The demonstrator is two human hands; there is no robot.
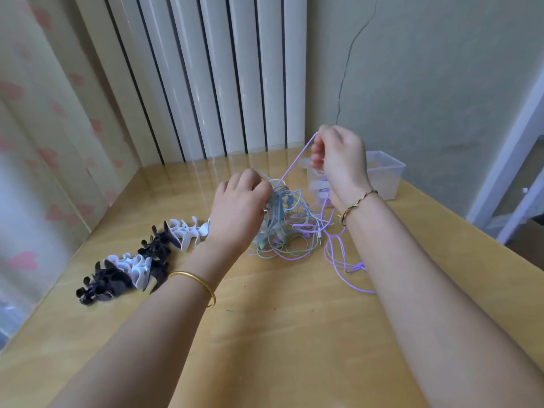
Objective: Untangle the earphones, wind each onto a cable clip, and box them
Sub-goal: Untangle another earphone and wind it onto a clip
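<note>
Since the earphones sit as one knotted heap on the table, we judge the untangling barely begun: our left hand grips the heap while our right hand pinches a purple cable drawn up from it. Left of it the cable clips lie bare, and the box waits far right, its contents unclear.

Your glossy light-wood table carries a row of black and white plastic cable clips, tangle of pastel earphone cords, clear plastic box.
</note>
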